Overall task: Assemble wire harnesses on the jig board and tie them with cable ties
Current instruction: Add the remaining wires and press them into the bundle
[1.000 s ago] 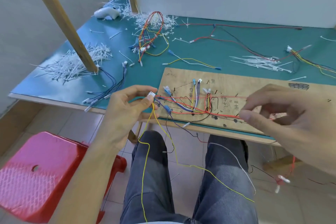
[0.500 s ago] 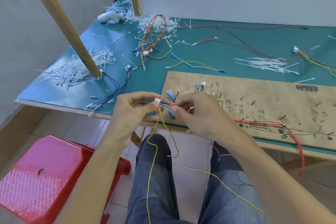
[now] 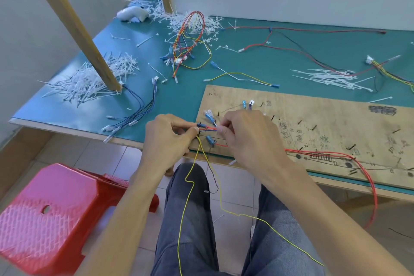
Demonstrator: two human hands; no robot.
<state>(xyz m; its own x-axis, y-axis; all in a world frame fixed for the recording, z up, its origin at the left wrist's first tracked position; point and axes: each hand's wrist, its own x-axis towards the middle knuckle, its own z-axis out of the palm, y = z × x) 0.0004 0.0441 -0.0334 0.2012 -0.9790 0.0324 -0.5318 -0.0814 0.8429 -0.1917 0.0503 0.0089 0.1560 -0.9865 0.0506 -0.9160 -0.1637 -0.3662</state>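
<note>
Head view, looking down over the seated person's lap. The left hand (image 3: 167, 141) and right hand (image 3: 248, 136) meet at the near left corner of the wooden board (image 3: 336, 123), which lies flat on the green table (image 3: 179, 96). Each hand pinches the same short bundle of red and blue wires (image 3: 207, 129) between thumb and forefinger. The two pinches sit just apart, with the bundle stretched between them. A blue connector (image 3: 210, 140) sits just below the bundle. Two yellow wires (image 3: 190, 188) drop from the left pinch across the knees. Red wires (image 3: 324, 154) run along the board's near edge and loop off its front. Loose white cable ties (image 3: 329, 76) lie behind the board. A larger heap of ties (image 3: 89, 78) surrounds the foot of a slanted wooden post (image 3: 74, 22). A red stool (image 3: 51, 213) stands at left.
</note>
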